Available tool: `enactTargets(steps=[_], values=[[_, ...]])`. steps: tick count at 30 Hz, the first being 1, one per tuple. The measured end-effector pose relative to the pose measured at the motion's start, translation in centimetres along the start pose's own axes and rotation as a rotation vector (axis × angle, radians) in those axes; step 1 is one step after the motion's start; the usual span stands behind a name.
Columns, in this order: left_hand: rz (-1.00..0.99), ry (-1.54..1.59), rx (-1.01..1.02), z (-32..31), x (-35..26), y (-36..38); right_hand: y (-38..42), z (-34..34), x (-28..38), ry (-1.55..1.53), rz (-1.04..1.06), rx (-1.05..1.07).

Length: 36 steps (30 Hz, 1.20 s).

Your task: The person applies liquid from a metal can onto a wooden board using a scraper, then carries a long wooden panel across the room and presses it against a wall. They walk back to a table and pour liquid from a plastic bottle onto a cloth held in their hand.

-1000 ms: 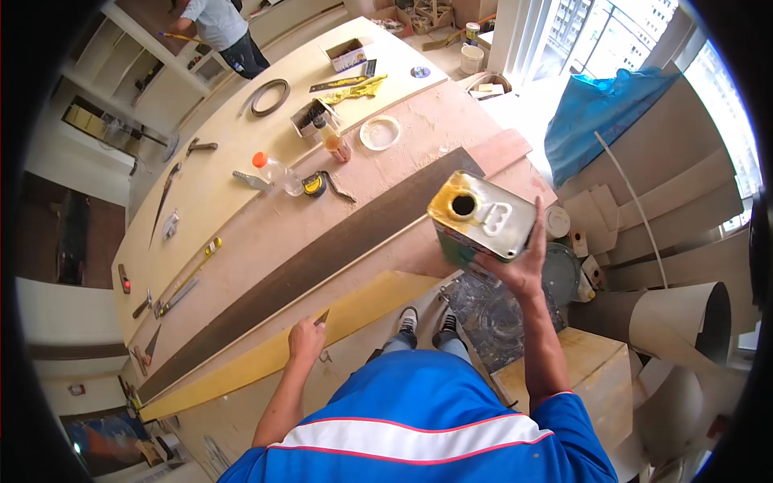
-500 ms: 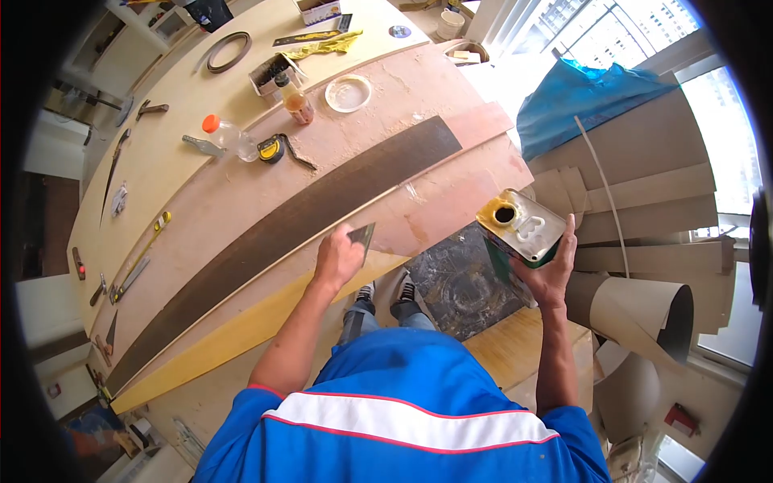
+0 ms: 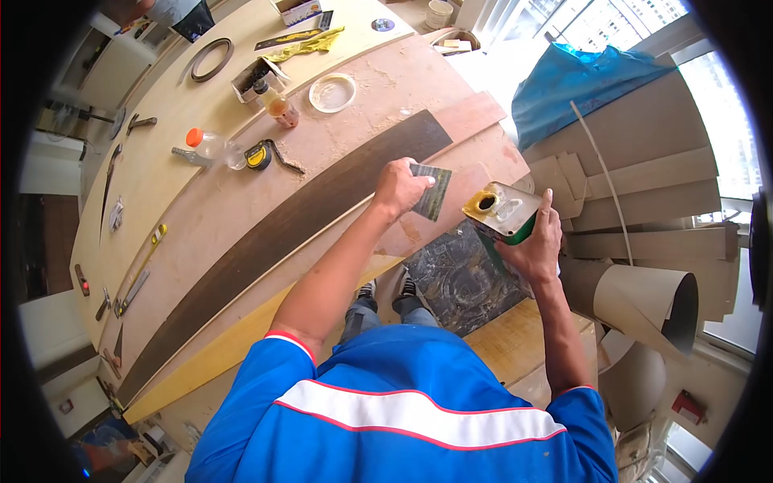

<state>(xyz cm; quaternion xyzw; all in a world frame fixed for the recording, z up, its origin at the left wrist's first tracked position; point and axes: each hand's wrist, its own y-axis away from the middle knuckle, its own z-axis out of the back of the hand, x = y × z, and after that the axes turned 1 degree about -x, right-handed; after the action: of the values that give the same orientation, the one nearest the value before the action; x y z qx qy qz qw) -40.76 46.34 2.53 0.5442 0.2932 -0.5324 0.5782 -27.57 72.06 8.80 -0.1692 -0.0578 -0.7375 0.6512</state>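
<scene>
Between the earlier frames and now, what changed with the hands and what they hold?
The left hand carried its scraper forward and rightward, close to the can. The can, in the right hand, looks lower than at first. Neither hand took or released anything. The dark strip and tape measure stayed put; the view shifted.

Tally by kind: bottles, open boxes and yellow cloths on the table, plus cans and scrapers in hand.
Bottles: 2, clear bottle and amber bottle
Open boxes: 2, near box and far box
Yellow cloth: 1
Held can: 1
Held scraper: 1
Total: 7
</scene>
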Motion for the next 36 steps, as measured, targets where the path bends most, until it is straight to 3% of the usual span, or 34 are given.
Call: enactTargets(steps=[5,11,36], values=[[0.179,0.057,0.094,-1.8,-1.6,-1.9,-0.9,0.0,-0.5,0.057,0.001,0.058],[0.247,0.11,0.175,-3.4,-0.8,-3.7,-1.4,0.1,-0.9,0.062,0.064,0.058],[0.283,0.136,0.202,-5.1,1.6,-4.7,-3.5,0.8,-0.1,0.165,0.177,0.097]])
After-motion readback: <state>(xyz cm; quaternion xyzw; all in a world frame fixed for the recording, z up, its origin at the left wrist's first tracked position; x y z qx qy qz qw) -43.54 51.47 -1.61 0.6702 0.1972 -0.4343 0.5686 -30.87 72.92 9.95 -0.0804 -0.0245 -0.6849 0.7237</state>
